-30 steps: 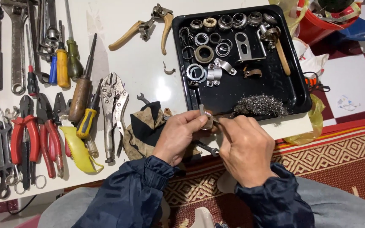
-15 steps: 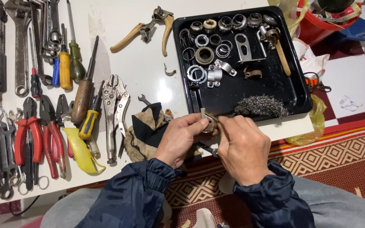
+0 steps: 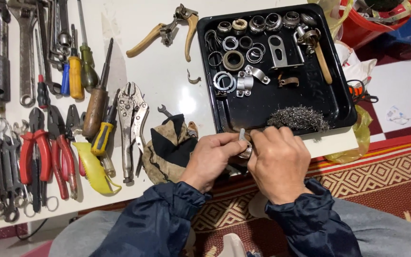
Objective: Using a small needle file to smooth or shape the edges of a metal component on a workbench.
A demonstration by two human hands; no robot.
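My left hand (image 3: 211,158) and my right hand (image 3: 278,163) meet at the table's front edge, both pinching a small metal ring-shaped part (image 3: 245,146) with an upright tab. The fingers hide most of the part. Just behind them lies a black tray (image 3: 329,100) holding a wad of steel wool (image 3: 298,119), several metal rings and bearings (image 3: 236,45), clamps and a bracket (image 3: 278,50). A dirty black-and-tan rag (image 3: 167,143) lies right beside my left hand.
The white table (image 3: 162,81) carries locking pliers (image 3: 132,123), screwdrivers (image 3: 96,95), red-handled pliers (image 3: 44,152), wrenches (image 3: 24,52), a yellow handle (image 3: 93,169) and a tan brake lever (image 3: 167,31). A red bucket (image 3: 372,19) and patterned rug (image 3: 386,176) are at right.
My hands have shifted very little; the fingers have worked slightly on the small metal part, which stays held between them at the tray's front edge.
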